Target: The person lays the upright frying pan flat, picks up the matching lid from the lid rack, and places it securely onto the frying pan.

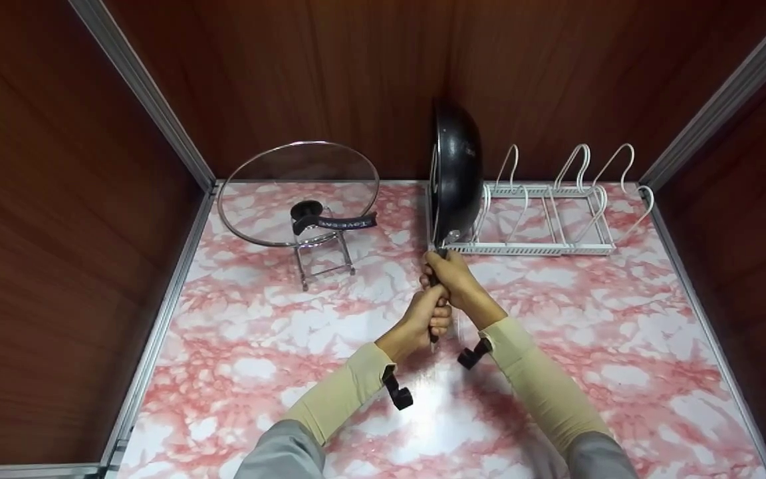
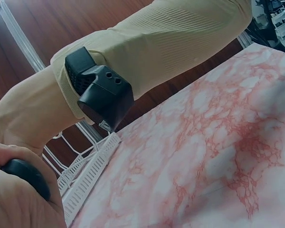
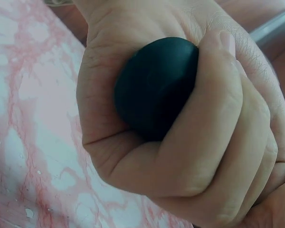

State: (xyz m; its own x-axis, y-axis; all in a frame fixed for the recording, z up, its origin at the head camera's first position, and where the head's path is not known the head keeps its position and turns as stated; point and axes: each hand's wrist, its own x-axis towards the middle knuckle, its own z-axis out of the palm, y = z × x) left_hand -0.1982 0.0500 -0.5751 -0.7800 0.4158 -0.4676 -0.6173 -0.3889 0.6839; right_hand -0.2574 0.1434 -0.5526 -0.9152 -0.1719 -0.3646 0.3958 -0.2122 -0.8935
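A black wok (image 1: 459, 169) stands on its side, its open face to the left, at the left end of the white wire rack (image 1: 522, 249). Both hands grip its black handle (image 2: 26, 178), which points toward the person. My right hand (image 1: 453, 276) holds the part nearer the pan, and my left hand (image 1: 426, 316) is wrapped round the handle closer to the person. In the right wrist view, curled fingers (image 3: 213, 128) enclose the rounded black handle end (image 3: 156, 88). Whether the wok rests in the rack's slots or hangs just above cannot be told.
To the left, a glass lid (image 1: 256, 193) with a metal rim and a black knob handle leans upright on a small wire stand (image 1: 326, 269). Tall curved white dividers (image 1: 582, 166) rise from the rack. Brown panels (image 1: 290, 66) wall in the marbled pink tabletop (image 1: 256, 372).
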